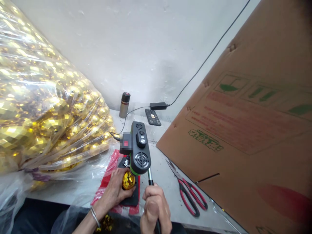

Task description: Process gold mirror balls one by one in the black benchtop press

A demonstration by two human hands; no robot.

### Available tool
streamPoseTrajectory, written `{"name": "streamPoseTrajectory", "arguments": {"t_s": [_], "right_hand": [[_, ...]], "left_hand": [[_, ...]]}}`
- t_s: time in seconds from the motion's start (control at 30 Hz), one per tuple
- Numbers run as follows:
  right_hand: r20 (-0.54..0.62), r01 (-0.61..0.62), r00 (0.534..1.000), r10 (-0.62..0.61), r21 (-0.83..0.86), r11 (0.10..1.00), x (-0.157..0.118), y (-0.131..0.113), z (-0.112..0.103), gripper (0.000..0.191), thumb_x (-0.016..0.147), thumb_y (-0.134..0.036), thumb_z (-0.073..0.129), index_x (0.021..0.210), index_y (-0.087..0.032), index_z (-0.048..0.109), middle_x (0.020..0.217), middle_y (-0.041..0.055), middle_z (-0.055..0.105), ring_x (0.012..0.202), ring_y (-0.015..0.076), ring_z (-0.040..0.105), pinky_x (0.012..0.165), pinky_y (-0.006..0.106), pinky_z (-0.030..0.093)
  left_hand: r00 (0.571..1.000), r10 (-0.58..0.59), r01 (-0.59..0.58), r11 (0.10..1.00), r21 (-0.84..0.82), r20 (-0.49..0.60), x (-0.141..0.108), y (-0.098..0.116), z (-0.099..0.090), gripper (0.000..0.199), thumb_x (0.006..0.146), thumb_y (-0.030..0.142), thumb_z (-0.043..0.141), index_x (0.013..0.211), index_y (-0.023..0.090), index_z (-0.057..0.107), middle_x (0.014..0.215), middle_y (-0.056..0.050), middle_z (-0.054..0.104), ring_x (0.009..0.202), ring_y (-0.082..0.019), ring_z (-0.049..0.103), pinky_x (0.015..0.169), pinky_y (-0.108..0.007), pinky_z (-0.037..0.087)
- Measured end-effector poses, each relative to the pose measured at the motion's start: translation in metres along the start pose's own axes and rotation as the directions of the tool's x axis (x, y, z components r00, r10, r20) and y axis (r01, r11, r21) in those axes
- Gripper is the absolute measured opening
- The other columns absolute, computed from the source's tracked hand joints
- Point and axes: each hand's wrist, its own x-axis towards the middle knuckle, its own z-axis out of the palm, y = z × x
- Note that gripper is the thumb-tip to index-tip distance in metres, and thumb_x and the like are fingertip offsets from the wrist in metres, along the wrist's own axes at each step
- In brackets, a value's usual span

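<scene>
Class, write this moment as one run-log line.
left hand: holds gold ball at black device | right hand: holds lever | right side: scissors, cardboard box

From here I see the table (161,164) carrying scissors (182,180) and red plastic (106,178) near its front edge, a bottle (124,106) toward the back.

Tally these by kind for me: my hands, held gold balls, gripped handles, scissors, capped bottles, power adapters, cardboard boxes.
Hands: 2, left hand and right hand
Held gold ball: 1
Gripped black handle: 1
Scissors: 1 pair
Capped bottle: 1
Power adapter: 1
Cardboard box: 1
Total: 8
</scene>
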Motion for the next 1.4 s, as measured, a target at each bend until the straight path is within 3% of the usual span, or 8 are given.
{"name": "streamPoseTrajectory", "arguments": {"t_s": [0.1, 0.33, 0.8, 1.13, 1.4], "right_hand": [[-0.006, -0.085, 0.996, 0.085, 0.001, 0.996, -0.004, -0.005, 0.003, 0.034, 0.105, -0.012, 0.037, 0.075, -0.024, 0.046, 0.071, -0.0060, 0.053, 0.061, 0.0108, 0.052, 0.091, 0.032, 0.050], [-0.117, 0.092, 0.989, -0.093, -0.013, 0.996, -0.003, 0.011, 0.012, 0.039, 0.108, -0.019, 0.037, 0.070, -0.024, 0.042, 0.064, -0.0076, 0.048, 0.054, 0.0098, 0.046, 0.082, 0.027, 0.049], [-0.136, 0.054, 0.990, -0.048, 0.037, 0.998, -0.011, 0.017, 0.013, 0.040, 0.109, -0.021, 0.039, 0.070, -0.023, 0.044, 0.066, -0.0076, 0.050, 0.057, 0.0087, 0.047, 0.090, 0.027, 0.049], [-0.164, 0.080, 0.983, -0.077, 0.010, 0.997, -0.014, 0.020, 0.016, 0.040, 0.109, -0.023, 0.039, 0.069, -0.025, 0.043, 0.062, -0.0065, 0.048, 0.054, 0.0114, 0.046, 0.085, 0.032, 0.050], [-0.156, 0.140, 0.979, -0.133, 0.038, 0.989, -0.022, 0.036, 0.017, 0.041, 0.108, -0.024, 0.036, 0.068, -0.024, 0.039, 0.061, -0.0072, 0.045, 0.051, 0.0104, 0.042, 0.075, 0.031, 0.047]], "left_hand": [[1.000, -0.002, 0.002, 1.000, 0.005, 0.002, 0.001, 0.001, 0.000, 0.035, 0.075, 0.031, 0.080, 0.107, 0.023, 0.067, 0.101, -0.006, 0.071, 0.094, -0.030, 0.068, 0.085, -0.045, 0.058], [0.999, -0.023, 0.022, 1.000, 0.017, 0.029, 0.001, 0.001, 0.002, 0.035, 0.075, 0.028, 0.079, 0.106, 0.021, 0.065, 0.100, -0.007, 0.070, 0.097, -0.032, 0.067, 0.087, -0.048, 0.057], [1.000, -0.023, 0.023, 1.000, 0.010, 0.001, 0.002, -0.002, 0.006, 0.035, 0.073, 0.026, 0.080, 0.105, 0.021, 0.065, 0.098, -0.008, 0.069, 0.095, -0.032, 0.066, 0.085, -0.047, 0.057], [1.000, 0.003, -0.003, 1.000, 0.020, -0.019, 0.002, -0.002, 0.005, 0.032, 0.072, 0.027, 0.079, 0.101, 0.021, 0.066, 0.096, -0.007, 0.071, 0.091, -0.030, 0.067, 0.085, -0.045, 0.057], [1.000, 0.003, -0.003, 1.000, 0.029, -0.031, 0.002, -0.003, 0.008, 0.035, 0.070, 0.025, 0.079, 0.102, 0.022, 0.066, 0.097, -0.007, 0.072, 0.092, -0.031, 0.068, 0.084, -0.046, 0.058]]}}
